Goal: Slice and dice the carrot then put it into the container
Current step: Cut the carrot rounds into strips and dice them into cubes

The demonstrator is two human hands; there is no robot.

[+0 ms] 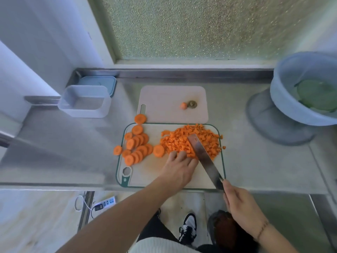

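Container (84, 101) beyond carrot rounds (135, 145), left.

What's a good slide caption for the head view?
Left hand steadies diced carrot while right hand holds the knife.

Knife (204, 157), gripped by right hand (240, 207): polished metal blade, reflective. Cutting board (164, 178) under left hand (179, 169): matt plastic, green rim. Counter (255, 161) right of the hands: brushed steel, dull sheen. Container (84, 101) far left of the hands: translucent, frosted plastic.
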